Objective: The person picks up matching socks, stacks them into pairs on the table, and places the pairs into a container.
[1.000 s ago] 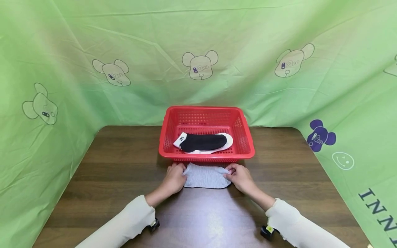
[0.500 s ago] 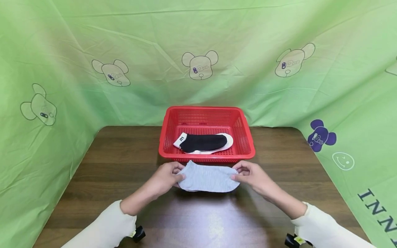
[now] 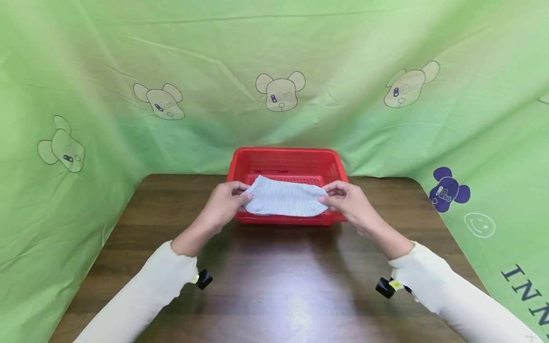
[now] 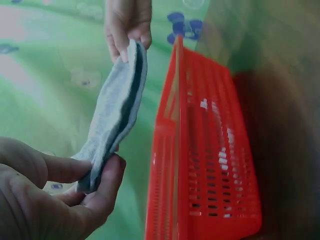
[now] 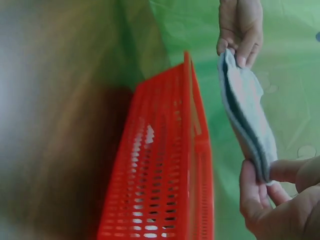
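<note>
A light grey sock pair (image 3: 285, 197), layered flat with a dark band between the layers in both wrist views, is stretched between my two hands. At its left end my left hand (image 3: 225, 202) pinches it between thumb and fingers. The right hand (image 3: 347, 200) pinches the opposite end the same way. In the head view the socks overlap the front of the red basket (image 3: 288, 219); both wrist views show them held above its rim. The black and white socks inside the basket are hidden behind the grey ones.
The basket stands on a brown wooden table (image 3: 274, 281), near its back edge. A green printed curtain (image 3: 214, 128) surrounds the table behind and at the sides. A small black wrist camera (image 3: 204, 279) hangs under the left sleeve, another black camera (image 3: 385, 287) under the right.
Both hands have lifted the grey socks off the table in front of the basket and carried them forward over it. The black and white socks have gone out of sight behind them.
</note>
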